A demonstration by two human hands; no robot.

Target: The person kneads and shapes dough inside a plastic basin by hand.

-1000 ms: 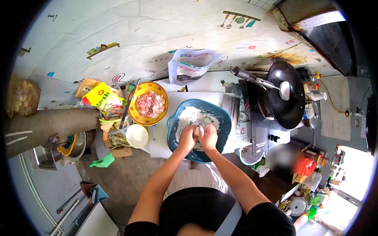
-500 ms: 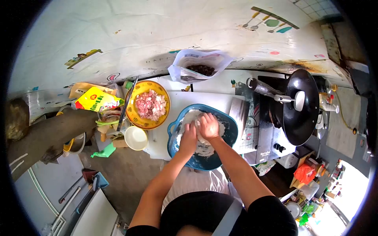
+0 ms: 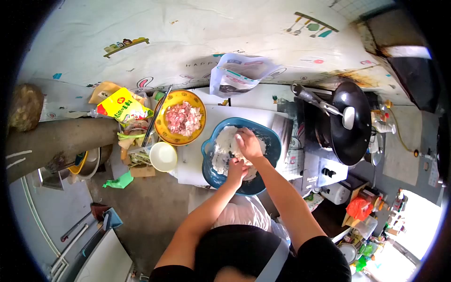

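Observation:
A blue basin (image 3: 210, 170) holds white flour and a lump of pale dough (image 3: 240, 152). My left hand (image 3: 237, 170) is at the near side of the lump, its fingers curled against it. Above it and slightly to the right, my right hand (image 3: 249, 144) has its fingers bent over the dough's far side. Left of the basin stands a yellow patterned bowl of chopped raw meat (image 3: 183, 118), with dark chopsticks (image 3: 156, 115) along its left edge. An empty white bowl (image 3: 163, 157) sits below the meat bowl.
An open plastic bag (image 3: 238, 75) stands behind the basin. On the right are a black wok (image 3: 350, 136) with a ladle and a stove (image 3: 324, 171). A yellow seasoning packet (image 3: 123, 105) and vegetables lie left. A cleaver-like blade rests beside the basin.
My left hand has moved down and to the right, toward the near side of the dough. The hands are now one above the other instead of side by side. The whole view has shifted.

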